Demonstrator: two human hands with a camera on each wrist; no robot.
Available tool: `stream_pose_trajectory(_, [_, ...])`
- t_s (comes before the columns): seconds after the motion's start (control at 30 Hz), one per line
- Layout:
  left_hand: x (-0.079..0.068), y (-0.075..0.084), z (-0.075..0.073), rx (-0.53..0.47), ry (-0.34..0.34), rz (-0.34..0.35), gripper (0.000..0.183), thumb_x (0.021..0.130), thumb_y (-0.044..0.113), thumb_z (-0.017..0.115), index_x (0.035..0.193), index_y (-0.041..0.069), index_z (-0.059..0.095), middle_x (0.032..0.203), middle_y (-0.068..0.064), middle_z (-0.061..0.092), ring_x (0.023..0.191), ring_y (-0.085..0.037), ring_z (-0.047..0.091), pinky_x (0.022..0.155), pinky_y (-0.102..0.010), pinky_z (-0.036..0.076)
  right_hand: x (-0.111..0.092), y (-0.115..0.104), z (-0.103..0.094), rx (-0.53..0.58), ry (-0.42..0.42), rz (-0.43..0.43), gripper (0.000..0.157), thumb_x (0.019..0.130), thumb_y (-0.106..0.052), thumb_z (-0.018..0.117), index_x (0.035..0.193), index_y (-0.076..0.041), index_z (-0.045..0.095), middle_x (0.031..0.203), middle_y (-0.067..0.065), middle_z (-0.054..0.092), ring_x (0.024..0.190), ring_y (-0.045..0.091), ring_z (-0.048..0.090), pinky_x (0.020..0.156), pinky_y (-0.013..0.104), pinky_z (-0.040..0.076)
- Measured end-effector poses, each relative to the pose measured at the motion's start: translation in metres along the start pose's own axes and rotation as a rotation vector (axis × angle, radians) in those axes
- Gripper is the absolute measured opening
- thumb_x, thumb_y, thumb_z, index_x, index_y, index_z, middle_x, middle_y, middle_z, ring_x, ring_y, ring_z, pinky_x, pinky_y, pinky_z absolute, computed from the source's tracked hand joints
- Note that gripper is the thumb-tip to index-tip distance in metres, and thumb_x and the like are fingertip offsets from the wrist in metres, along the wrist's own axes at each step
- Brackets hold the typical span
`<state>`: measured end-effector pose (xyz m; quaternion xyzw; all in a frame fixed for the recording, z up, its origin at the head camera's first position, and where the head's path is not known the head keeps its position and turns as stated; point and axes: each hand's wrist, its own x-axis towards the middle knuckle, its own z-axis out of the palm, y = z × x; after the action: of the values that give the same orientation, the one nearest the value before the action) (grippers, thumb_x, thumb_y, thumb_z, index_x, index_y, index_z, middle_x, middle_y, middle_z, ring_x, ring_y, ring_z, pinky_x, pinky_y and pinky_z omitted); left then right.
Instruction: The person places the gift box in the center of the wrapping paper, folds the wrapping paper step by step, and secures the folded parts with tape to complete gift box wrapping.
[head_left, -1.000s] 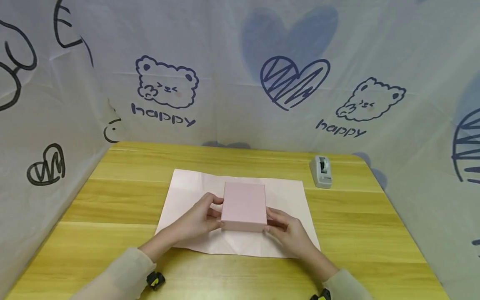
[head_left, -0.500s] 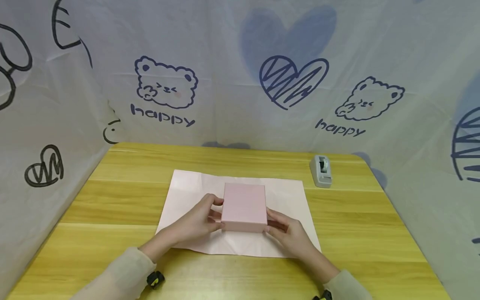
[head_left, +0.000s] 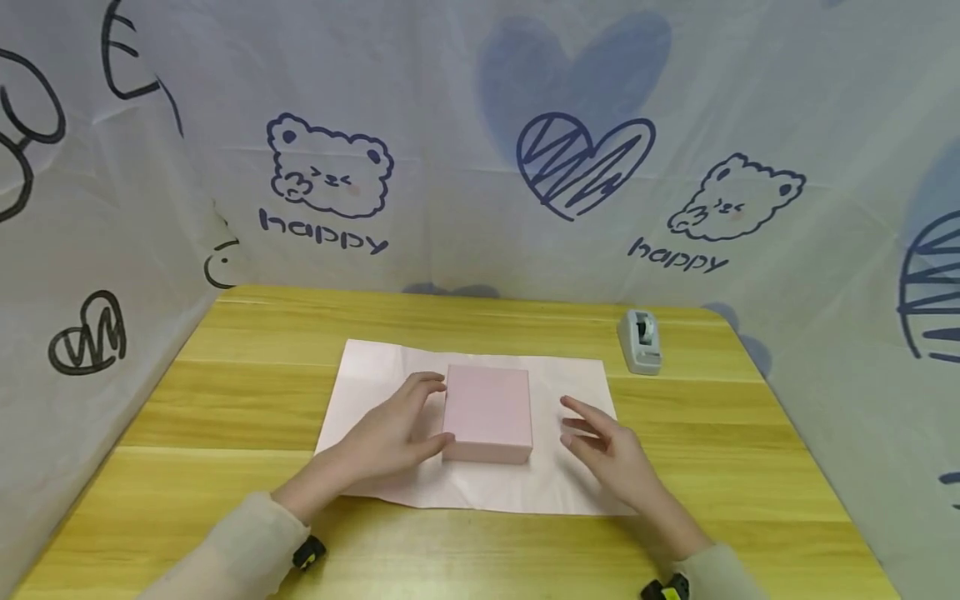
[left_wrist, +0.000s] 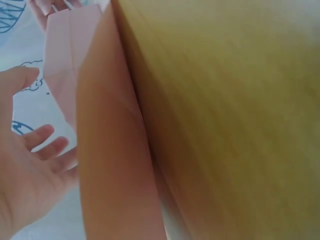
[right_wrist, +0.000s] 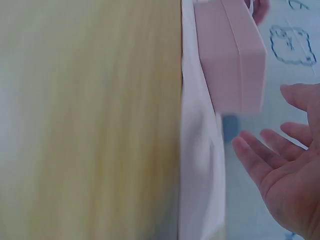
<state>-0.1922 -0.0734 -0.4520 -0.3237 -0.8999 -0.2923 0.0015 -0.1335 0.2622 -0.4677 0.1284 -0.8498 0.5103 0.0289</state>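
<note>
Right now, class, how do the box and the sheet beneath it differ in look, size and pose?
The box is a thick block; the sheet is thin. The box covers less area than the sheet. The box rests on the sheet, the sheet on the table. Both are pink.

The yellow wood-grained table (head_left: 480,554) bears a pale pink sheet (head_left: 487,487) – and, near it, a grey tape dispenser (head_left: 641,354).

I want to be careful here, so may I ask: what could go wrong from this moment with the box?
The right hand is apart from the pink box, and the left hand at its other side shows no firm grip, so a nudge might shift it. The pale pink paper beneath has a wavy near edge; a hand brushing it could crease or drag it.
</note>
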Motion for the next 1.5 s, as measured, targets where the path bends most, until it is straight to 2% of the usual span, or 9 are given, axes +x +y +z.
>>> stream_pose_trajectory(0.13, [0.005,-0.002,0.001,0.197,-0.001,0.119,0.079,0.087,0.055,0.056,0.146,0.008,0.033,0.156,-0.003,0.022,0.141,-0.022,0.025,0.111,-0.042,0.032,-0.001,0.013,-0.019,-0.171,0.025,-0.011,0.052,0.091,-0.022,0.065,0.140,-0.023,0.047,0.142,0.005,0.048,0.120,0.026,0.054,0.095,0.039,0.048])
stream_pose_trajectory(0.23, [0.009,-0.003,0.003,0.318,-0.037,0.195,0.083,0.089,0.062,0.047,0.151,0.010,0.024,0.159,-0.002,0.012,0.145,-0.025,0.013,0.113,-0.049,0.023,-0.002,0.021,-0.031,-0.328,0.019,-0.025,0.055,0.091,-0.025,0.065,0.142,-0.018,0.045,0.144,0.008,0.045,0.127,0.031,0.047,0.101,0.046,0.042])
stream_pose_trajectory(0.33, [0.013,-0.004,0.005,0.410,-0.080,0.240,0.085,0.091,0.066,0.037,0.152,0.012,0.017,0.160,-0.002,0.005,0.146,-0.027,0.006,0.113,-0.053,0.019,-0.003,0.028,-0.039,-0.472,-0.011,-0.045,0.060,0.091,-0.028,0.064,0.145,-0.013,0.040,0.147,0.013,0.040,0.132,0.035,0.039,0.106,0.051,0.035])
stream_pose_trajectory(0.4, [0.015,-0.004,0.007,0.444,-0.109,0.252,0.084,0.091,0.068,0.032,0.153,0.013,0.014,0.160,-0.002,0.002,0.146,-0.027,0.003,0.114,-0.054,0.017,-0.003,0.032,-0.043,-0.522,-0.040,-0.049,0.063,0.091,-0.029,0.064,0.145,-0.010,0.038,0.148,0.015,0.038,0.135,0.037,0.035,0.108,0.053,0.030])
stream_pose_trajectory(0.63, [0.015,-0.005,0.014,0.437,-0.139,0.263,0.083,0.092,0.065,0.033,0.153,0.014,0.012,0.160,-0.003,0.005,0.146,-0.027,0.008,0.114,-0.053,0.016,-0.005,0.042,-0.050,-0.586,-0.160,0.036,0.075,0.088,-0.039,0.066,0.148,-0.009,0.032,0.155,0.010,0.025,0.141,0.034,0.022,0.111,0.054,0.024])
stream_pose_trajectory(0.87, [0.016,-0.004,0.017,0.432,-0.144,0.256,0.080,0.094,0.063,0.031,0.154,0.015,0.009,0.160,-0.002,0.004,0.146,-0.026,0.005,0.115,-0.053,0.015,-0.008,0.049,-0.054,-0.667,-0.261,0.029,0.083,0.087,-0.049,0.063,0.146,-0.001,0.031,0.156,0.014,0.021,0.141,0.040,0.016,0.110,0.058,0.021])
stream_pose_trajectory(1.33, [0.015,0.000,0.019,0.447,-0.133,0.244,0.079,0.094,0.063,0.031,0.154,0.015,0.011,0.160,-0.002,0.003,0.146,-0.024,0.003,0.116,-0.051,0.014,-0.006,0.049,-0.053,-0.648,-0.248,0.012,0.077,0.087,-0.046,0.065,0.144,-0.002,0.038,0.155,0.013,0.026,0.141,0.039,0.020,0.111,0.060,0.017])
stream_pose_trajectory(1.5, [0.015,0.000,0.019,0.456,-0.130,0.243,0.079,0.094,0.063,0.031,0.154,0.015,0.011,0.160,-0.002,0.004,0.146,-0.025,0.004,0.115,-0.052,0.014,-0.006,0.049,-0.051,-0.571,-0.199,0.040,0.071,0.088,-0.035,0.067,0.146,-0.008,0.037,0.150,0.014,0.034,0.139,0.038,0.027,0.110,0.057,0.024])
